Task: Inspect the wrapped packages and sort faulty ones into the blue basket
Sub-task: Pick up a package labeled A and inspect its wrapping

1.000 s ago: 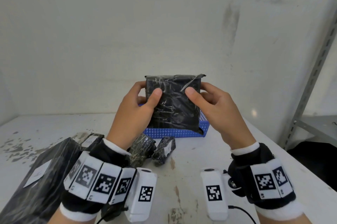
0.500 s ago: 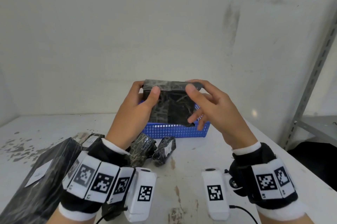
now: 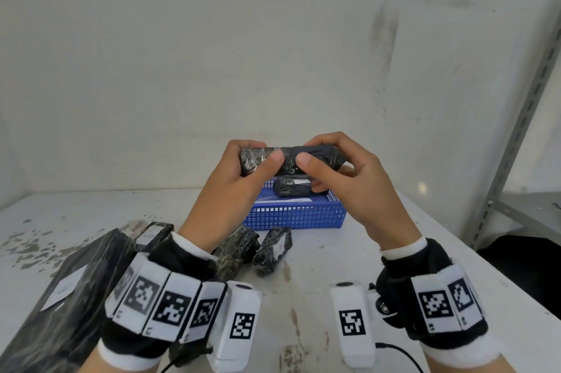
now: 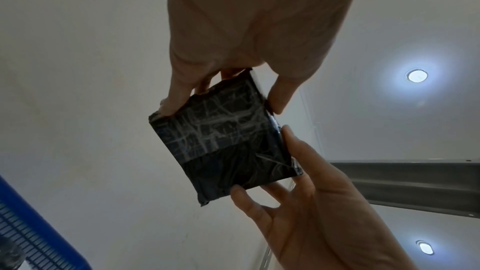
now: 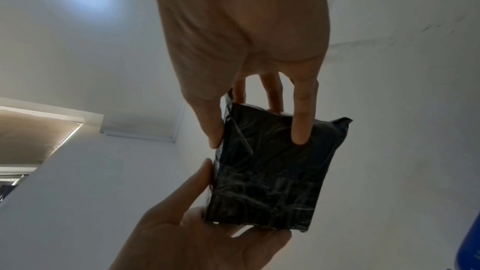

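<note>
Above the blue basket [image 3: 296,216], both hands hold 1 black wrapped package [image 3: 291,160] in the air. The left hand [image 3: 239,181] grips its left end, with the thumb on the near side and the fingers curled behind. The right hand [image 3: 349,178] grips the right end in the same way. The 2 thumbs are close together on the near edge, almost touching.

1 second ago the package stood upright, with its broad face toward the head camera. Now it is tipped flat, so the head view sees only a thin edge, and it has come lower, nearer to the basket. In the wrist views the broad underside is seen from below: a band of clear tape [image 4: 215,128] crosses one half, and the film is wrinkled. I cannot tell from these pictures if the wrapping is faulty.

I judge that the inspection goes on and another side is being checked. The sorting of this package is not yet decided. The basket already holds 1 small wrapped package [image 3: 293,186]. On the table [image 3: 379,254], 2 small packages [image 3: 273,251] and 1 large black package [image 3: 69,290] lie near the left wrist.
</note>
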A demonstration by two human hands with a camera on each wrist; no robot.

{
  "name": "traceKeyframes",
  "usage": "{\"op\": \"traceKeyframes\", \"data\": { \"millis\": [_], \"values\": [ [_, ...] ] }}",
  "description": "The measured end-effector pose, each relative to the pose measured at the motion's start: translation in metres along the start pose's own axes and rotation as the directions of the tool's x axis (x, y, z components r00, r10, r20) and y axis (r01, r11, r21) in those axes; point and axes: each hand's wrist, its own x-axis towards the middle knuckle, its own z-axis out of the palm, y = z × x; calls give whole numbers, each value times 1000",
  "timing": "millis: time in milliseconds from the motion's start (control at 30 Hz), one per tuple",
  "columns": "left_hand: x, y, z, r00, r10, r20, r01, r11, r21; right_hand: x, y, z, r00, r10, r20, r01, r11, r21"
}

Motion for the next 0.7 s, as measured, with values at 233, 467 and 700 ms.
{"op": "traceKeyframes", "data": {
  "millis": [233,467,700],
  "values": [
    [-2,-3,5,999,-26,-34,29,997,77,-2,5,2,1000,-19,-5,18,999,-37],
    [3,-8,-2,989,-151,3,150,982,-112,-3,6,2,999,-36,-28,37,998,59],
    [1,-8,-6,996,-83,-11,81,989,-123,0,9,-1,994,103,-25,-98,985,142]
  ]
}}
